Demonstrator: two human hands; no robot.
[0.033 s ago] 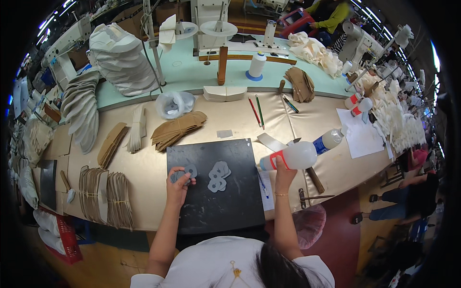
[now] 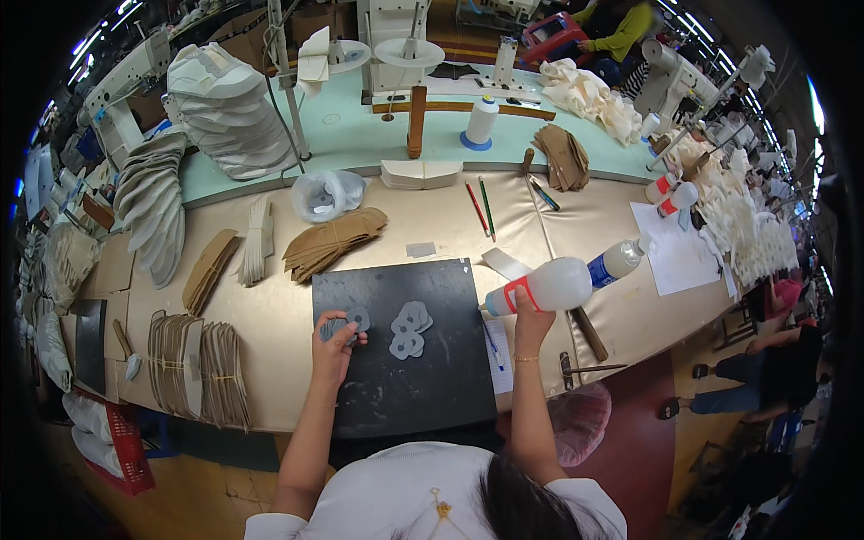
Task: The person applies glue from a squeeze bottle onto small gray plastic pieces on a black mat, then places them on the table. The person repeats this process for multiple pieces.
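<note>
My left hand (image 2: 335,346) is closed around a small stack of grey cut shoe pieces (image 2: 358,318), the top one showing a hole. It is over the left side of a black board (image 2: 396,387). To its right, a loose pile of similar grey pieces (image 2: 411,330) lies on the board. My right hand (image 2: 535,326) grips a white squeeze bottle (image 2: 560,286) with a red band, just past the board's right edge. The bottle lies tilted on its side in the air, its pale blue nozzle end pointing left toward the board.
A second squeeze bottle with a blue label (image 2: 616,262) stands beyond my right hand. A hammer (image 2: 589,335) lies close by. Brown piece bundles (image 2: 335,243) and a plastic bag (image 2: 326,196) lie beyond the board. Two pencils (image 2: 480,210) rest near the middle.
The bottle in my right hand has tipped slightly, its nozzle end a little lower and its base higher. My left hand has hardly moved.
</note>
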